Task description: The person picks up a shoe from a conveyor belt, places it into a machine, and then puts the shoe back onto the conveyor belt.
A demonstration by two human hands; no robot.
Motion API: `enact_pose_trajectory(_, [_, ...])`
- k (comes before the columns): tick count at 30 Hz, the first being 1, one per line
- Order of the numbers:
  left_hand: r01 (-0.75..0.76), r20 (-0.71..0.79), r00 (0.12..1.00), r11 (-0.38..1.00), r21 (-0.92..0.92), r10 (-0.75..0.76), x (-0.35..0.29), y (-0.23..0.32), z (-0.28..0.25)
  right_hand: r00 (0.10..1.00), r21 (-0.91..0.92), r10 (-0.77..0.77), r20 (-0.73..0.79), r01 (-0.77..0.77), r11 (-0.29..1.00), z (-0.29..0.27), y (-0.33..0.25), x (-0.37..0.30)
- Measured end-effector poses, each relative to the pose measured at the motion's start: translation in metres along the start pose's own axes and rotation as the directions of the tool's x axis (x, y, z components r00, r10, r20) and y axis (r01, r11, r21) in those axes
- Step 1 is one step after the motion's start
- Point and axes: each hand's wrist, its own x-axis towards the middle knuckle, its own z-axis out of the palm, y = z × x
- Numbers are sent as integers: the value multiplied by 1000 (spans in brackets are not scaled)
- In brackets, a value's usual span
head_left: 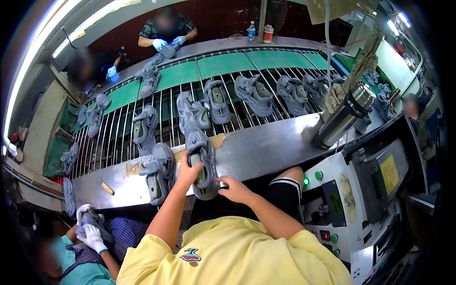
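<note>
"What have you got in your grip?"

"A grey shoe (205,156), toe pointing away from me, heel toward my body. My left hand (190,173) is closed round its left side, thumb by the ankle opening. My right hand (233,189) has its fingertips against the heel's right side; I cannot tell whether they pinch or only steady it."

"And where is it against the edges?"

"Over the steel ledge (256,149), its heel reaching past the near edge as I look down. I cannot tell whether it rests there or is lifted."

"Which side is tight?"

"The left: a second shoe (165,166) lies just beside my wrist. Ahead, a third shoe (190,111) is close to the toe. Rightward there's wide room along the ledge, up to the steel flask (344,116). The white control box (333,165) bounds my right knee."
</note>
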Motion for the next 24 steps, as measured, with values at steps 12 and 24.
enact_pose_trajectory(12, [-576,604,789,481,661,116,234,71,100,756,196,404,-515,-355,914,-69,76,-82])
enact_pose_trajectory(24, [-775,726,624,111,622,288,257,39,52,737,38,309,-601,-360,932,-65,82,-103])
